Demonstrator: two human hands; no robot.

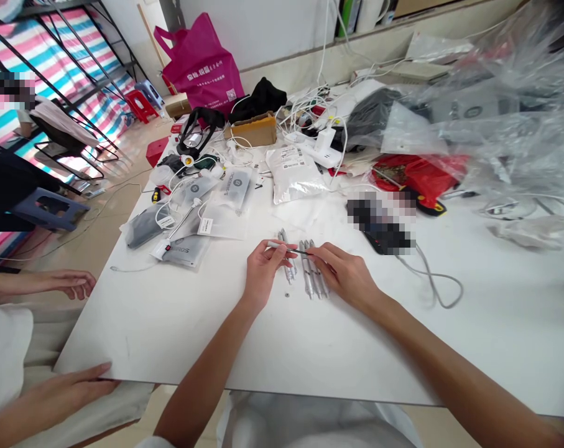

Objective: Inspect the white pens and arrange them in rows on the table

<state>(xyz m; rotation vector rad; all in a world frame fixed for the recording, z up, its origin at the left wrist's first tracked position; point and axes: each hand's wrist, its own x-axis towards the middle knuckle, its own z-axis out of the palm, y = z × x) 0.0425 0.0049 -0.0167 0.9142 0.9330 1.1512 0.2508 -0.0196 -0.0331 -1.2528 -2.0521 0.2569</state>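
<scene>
My left hand (263, 275) and my right hand (344, 274) both hold a slim silver pen-like rod (286, 250) above the white table (170, 330). The left hand grips its pale end, and the right fingertips pinch its dark tip. Just below the rod, a small group of silver pen-like parts (287, 261) lies near my left hand. A second group (313, 274) lies under my right hand, partly hidden by the fingers. A tiny metal ring (286, 295) rests on the table in front of them.
A co-worker's two hands (62, 283) rest at the table's left edge. Sealed grey pouches (186, 251) and a white cable lie to my left. A censored dark object (379, 224) and a grey cable (433, 277) lie to my right. Clutter and plastic sheeting fill the far side.
</scene>
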